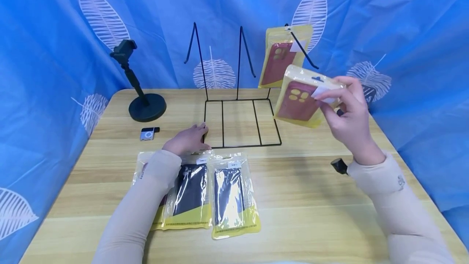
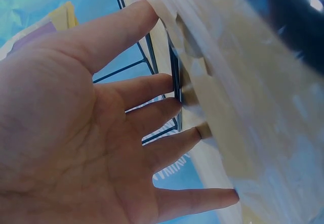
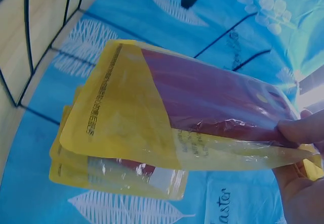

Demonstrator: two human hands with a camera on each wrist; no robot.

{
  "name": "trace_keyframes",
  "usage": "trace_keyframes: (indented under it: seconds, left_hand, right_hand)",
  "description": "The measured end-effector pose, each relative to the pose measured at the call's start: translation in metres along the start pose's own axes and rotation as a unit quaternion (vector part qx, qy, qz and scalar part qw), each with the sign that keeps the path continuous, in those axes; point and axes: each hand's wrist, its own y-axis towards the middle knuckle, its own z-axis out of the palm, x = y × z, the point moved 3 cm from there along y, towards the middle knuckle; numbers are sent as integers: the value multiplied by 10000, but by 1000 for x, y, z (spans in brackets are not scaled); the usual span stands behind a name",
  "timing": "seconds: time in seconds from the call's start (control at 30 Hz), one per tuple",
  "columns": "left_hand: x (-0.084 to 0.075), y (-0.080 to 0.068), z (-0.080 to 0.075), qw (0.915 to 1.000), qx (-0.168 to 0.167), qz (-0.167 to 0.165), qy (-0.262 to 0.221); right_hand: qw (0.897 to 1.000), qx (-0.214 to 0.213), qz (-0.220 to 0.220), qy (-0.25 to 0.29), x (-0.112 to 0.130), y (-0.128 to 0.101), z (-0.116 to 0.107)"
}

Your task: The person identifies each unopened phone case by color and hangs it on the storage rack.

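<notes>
Bagged red case (image 1: 297,105) in right hand (image 1: 348,122), near free tip of hook (image 1: 304,51)

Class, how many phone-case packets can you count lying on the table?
3 visible: a left packet, partly hidden by the left sleeve; a middle packet; and a right packet. Others may be hidden underneath.

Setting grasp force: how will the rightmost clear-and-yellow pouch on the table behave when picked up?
The clear-and-yellow pouch will probably feel slippery: its plastic shows bright glare. Its edges may flop and its middle feel stiffer, since plastic margins extend past the dark phone case inside. Lying flat, it seems unlikely to roll.
</notes>
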Motion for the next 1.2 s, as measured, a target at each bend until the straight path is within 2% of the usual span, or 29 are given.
trace_keyframes:
  seconds: [0.3,0.47,0.7,0.97,1.07,1.2]
  left_hand:
    - [2,1,2,10000,34,-34,-2]
    - [2,1,2,10000,27,-35,-12]
    - [1,0,1,10000,21,-48,-25]
    - [0,-1,0,10000,-4,-27,-1]
    - [0,0,0,10000,1,-32,0]
    - [0,0,1,10000,1,-26,28]
  right_hand:
    - [9998,-43,216,-15,-19,15,-2]
    - [9999,62,126,-79,-26,20,0]
    - [9990,154,408,59,-37,25,8]
    - [9997,168,168,-4,-50,31,12]
    - [9993,62,352,56,-47,32,14]
    - [9963,-122,833,182,-47,32,15]
